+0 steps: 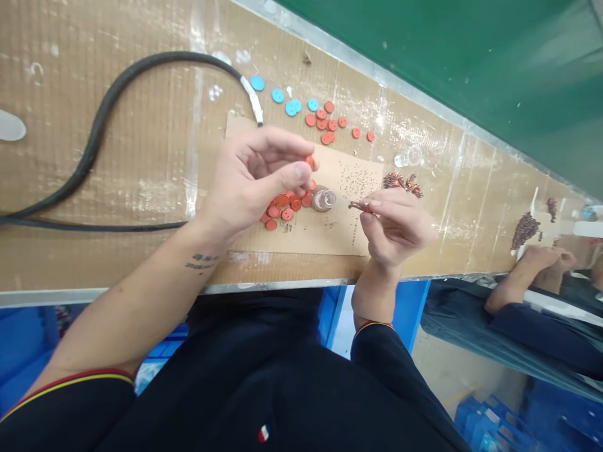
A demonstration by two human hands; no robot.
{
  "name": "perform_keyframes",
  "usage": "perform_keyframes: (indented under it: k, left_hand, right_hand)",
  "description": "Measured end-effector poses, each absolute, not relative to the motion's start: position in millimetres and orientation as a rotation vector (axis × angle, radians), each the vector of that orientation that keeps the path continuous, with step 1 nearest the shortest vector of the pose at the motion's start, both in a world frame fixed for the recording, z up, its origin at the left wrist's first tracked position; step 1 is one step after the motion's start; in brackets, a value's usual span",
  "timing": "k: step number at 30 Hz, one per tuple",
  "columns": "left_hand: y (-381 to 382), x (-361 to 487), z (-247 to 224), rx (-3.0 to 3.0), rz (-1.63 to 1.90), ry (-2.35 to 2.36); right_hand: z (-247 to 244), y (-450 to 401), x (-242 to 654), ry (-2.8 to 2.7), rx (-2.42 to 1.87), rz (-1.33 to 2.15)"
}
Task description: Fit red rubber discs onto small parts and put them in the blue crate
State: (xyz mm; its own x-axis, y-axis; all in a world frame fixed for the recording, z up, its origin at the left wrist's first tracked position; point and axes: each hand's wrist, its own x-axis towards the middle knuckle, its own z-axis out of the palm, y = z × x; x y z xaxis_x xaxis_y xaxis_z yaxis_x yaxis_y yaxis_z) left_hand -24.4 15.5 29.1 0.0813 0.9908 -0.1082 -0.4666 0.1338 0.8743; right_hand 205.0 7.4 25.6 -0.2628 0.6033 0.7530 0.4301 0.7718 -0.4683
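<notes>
My left hand [259,179] pinches a small round red disc [309,162] between thumb and forefinger. Below those fingers lies a pile of red discs [287,213] on a cardboard sheet [292,242]. In my right hand [400,223], thumb and forefinger close on a thin dark-brown piece [357,205], whose tip points left; its exact kind is too small to tell. A small clear glass jar [324,200] stands between the two hands. Many tiny dark bits [355,179] are scattered on the sheet. Just behind my right hand lies a bunch of black-and-orange pieces [402,182].
Blue discs [277,95] and more red discs [332,125] lie beyond the sheet. A thick black cable [113,94] with a white-wrapped end curves across the left. At far right, a co-worker's hands [546,257] are near a dark heap [525,230]. Blue crates [23,351] stand below the table.
</notes>
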Motion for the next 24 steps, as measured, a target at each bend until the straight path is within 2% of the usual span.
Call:
perform_keyframes:
  k: [13, 24]
  left_hand:
    - [1.2, -8.3, 25.6, 0.771, 1.106, 0.698]
    - [0.2, -9.5, 24.3, 0.762, 1.098, 0.697]
  right_hand:
    - [23.2, 6.2, 198.2, -1.740, -0.689, 0.171]
    - [20.3, 3.6, 202.6, -1.762, -0.818, 0.081]
